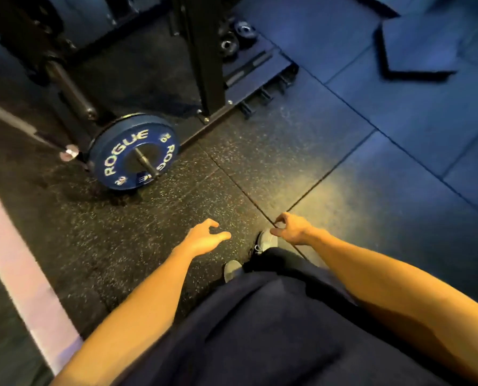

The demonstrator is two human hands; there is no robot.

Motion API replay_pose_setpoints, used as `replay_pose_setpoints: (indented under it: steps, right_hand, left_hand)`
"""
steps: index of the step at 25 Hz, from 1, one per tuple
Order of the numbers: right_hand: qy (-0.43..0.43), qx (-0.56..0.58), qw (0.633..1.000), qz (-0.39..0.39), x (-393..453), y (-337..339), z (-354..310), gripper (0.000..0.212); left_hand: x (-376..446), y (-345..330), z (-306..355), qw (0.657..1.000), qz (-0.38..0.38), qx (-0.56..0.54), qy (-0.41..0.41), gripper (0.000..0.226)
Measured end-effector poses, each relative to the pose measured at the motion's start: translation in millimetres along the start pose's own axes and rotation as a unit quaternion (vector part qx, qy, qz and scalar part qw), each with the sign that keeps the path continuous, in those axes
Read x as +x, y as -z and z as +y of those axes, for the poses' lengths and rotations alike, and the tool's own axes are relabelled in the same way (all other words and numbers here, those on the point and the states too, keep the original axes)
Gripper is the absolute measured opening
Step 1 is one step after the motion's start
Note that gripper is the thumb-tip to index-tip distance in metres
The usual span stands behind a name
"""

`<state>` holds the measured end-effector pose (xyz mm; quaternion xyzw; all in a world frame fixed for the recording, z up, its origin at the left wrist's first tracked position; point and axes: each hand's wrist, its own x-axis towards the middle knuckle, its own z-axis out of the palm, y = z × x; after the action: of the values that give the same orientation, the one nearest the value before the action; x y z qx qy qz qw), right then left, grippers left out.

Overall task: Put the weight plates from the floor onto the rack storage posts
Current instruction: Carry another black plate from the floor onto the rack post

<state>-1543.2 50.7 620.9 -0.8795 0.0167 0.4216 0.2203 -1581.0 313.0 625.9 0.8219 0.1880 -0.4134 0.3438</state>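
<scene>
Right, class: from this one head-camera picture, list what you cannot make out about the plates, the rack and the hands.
- Blue plate: the small figures beside ROGUE are too blurred to read.
- Rack upright: cut off by the top edge, so upper posts are unseen.
- Small plates behind the upright: dark and tiny, number unclear.
- Left hand, right hand: both empty; the palms face away.

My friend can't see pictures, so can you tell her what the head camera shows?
A person looks down at their own two empty hands, the left hand and right hand, held open above a black speckled gym floor. Ahead to the left, a blue weight plate marked ROGUE sits on a post at the foot of a black rack.
</scene>
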Motion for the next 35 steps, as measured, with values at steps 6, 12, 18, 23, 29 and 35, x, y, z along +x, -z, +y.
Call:
replay_pose_setpoints:
  steps: [6, 12, 18, 23, 29, 35]
  right_hand:
    - [-0.109, 0.131, 0.984, 0.057, -17.2, 26.0, 91.5, 0.06]
    - [-0.186, 0.23, 0.952, 0.078, -1.3, 76.9, 187.0, 0.054]
    - [-0.189, 0.256, 0.941, 0.117, 25.9, 204.1, 271.5, 0.048]
    - [-0.187, 0.232, 0.946, 0.132, 81.7, 314.4, 311.0, 0.055]
    - [-0.187, 0.226, 0.949, 0.114, 202.9, 456.3, 331.6, 0.057]
    - [-0.195, 0.279, 0.922, 0.186, 290.1, 633.8, 328.8, 0.053]
  left_hand:
    - [43.4, -22.2, 114.4, 0.985, -0.078, 0.133, -0.082, 0.061]
    - [103.4, -68.2, 259.9, 0.944, -0.159, 0.262, -0.125, 0.056]
    - [165.4, -84.2, 406.6, 0.924, -0.149, 0.324, -0.141, 0.061]
    - [218.9, -74.7, 503.1, 0.939, -0.133, 0.287, -0.132, 0.052]
    - [332.2, -38.4, 642.2, 0.94, -0.129, 0.284, -0.135, 0.053]
    - [427.6, 29.8, 824.5, 0.934, -0.125, 0.286, -0.174, 0.056]
